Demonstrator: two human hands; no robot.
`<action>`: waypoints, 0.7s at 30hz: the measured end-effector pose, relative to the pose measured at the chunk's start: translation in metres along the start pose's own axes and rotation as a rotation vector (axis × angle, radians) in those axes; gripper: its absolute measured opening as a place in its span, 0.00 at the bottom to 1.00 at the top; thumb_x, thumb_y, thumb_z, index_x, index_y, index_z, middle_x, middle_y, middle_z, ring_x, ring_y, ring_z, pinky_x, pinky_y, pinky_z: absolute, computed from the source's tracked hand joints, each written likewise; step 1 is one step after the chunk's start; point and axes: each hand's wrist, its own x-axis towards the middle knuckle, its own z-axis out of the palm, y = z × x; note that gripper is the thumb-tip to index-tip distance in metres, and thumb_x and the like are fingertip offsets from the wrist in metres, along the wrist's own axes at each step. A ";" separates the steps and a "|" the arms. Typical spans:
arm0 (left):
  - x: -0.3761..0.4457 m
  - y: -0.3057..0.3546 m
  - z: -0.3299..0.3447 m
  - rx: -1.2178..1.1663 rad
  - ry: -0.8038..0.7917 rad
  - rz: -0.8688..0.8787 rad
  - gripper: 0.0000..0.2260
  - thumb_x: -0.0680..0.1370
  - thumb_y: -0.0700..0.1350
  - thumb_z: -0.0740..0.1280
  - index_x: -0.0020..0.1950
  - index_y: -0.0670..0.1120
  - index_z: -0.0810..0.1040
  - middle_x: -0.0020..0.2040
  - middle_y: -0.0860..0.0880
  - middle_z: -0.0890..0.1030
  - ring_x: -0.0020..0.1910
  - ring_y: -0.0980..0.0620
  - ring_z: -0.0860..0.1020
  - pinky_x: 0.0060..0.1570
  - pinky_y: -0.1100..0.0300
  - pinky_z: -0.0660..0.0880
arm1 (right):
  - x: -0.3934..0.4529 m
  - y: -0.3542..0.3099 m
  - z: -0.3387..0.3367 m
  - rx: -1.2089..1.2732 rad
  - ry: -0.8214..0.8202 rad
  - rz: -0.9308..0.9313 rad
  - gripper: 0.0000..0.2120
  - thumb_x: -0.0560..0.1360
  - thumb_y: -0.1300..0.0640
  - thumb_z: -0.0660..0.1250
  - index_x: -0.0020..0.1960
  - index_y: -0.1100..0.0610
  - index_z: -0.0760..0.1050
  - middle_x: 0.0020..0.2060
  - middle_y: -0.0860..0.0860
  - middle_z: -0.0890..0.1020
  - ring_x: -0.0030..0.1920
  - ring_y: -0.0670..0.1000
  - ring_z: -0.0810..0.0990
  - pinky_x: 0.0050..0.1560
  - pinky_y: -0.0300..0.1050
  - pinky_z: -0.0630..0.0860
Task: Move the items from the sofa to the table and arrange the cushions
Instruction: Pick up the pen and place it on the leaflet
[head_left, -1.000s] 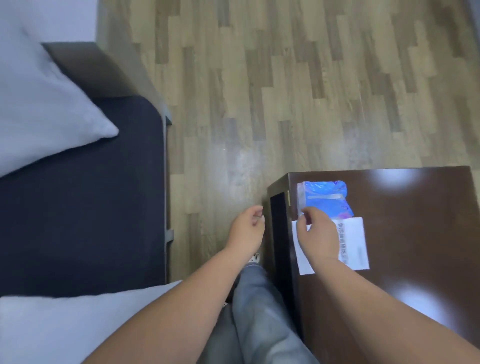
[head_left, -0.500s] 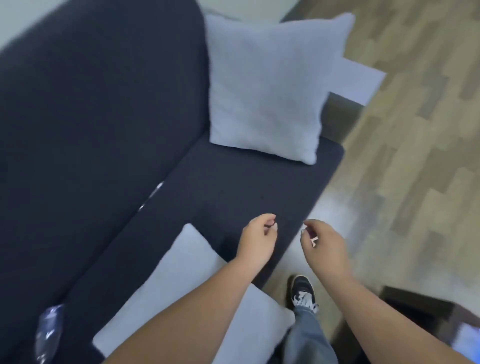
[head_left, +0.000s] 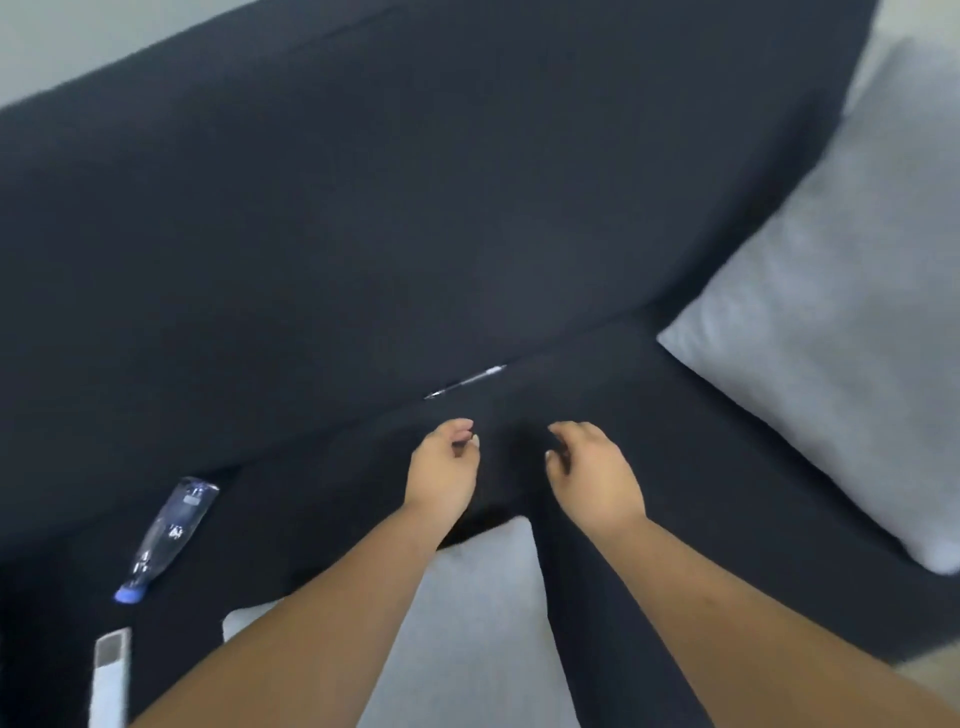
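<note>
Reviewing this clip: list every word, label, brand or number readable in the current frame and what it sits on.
None can be read.
Plastic bottle lying on the sofa: its clear label shows dark marks, too blurred to read.
Pen in the seat crease: no legible print.
White remote-like object at the lower left: no readable marks.
The two grey cushions, left hand and right hand carry no text.
</note>
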 end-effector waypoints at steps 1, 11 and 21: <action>0.010 -0.001 -0.002 0.027 0.004 -0.013 0.14 0.80 0.43 0.65 0.66 0.48 0.78 0.59 0.51 0.81 0.53 0.54 0.80 0.61 0.60 0.74 | 0.013 -0.002 0.004 -0.024 -0.036 -0.014 0.18 0.78 0.55 0.63 0.68 0.54 0.72 0.63 0.50 0.76 0.58 0.51 0.78 0.53 0.45 0.77; 0.119 -0.041 0.005 -0.264 0.039 -0.284 0.19 0.81 0.43 0.64 0.73 0.46 0.70 0.47 0.52 0.78 0.46 0.53 0.78 0.58 0.48 0.80 | 0.148 -0.007 0.072 0.032 -0.334 0.025 0.29 0.77 0.52 0.68 0.74 0.58 0.64 0.74 0.53 0.63 0.68 0.54 0.71 0.68 0.43 0.65; 0.142 -0.043 0.006 -0.597 0.054 -0.399 0.26 0.80 0.38 0.67 0.77 0.42 0.64 0.64 0.45 0.78 0.60 0.48 0.80 0.51 0.56 0.79 | 0.164 -0.001 0.086 0.122 -0.282 0.069 0.26 0.75 0.56 0.70 0.71 0.57 0.69 0.69 0.52 0.69 0.66 0.54 0.72 0.69 0.45 0.67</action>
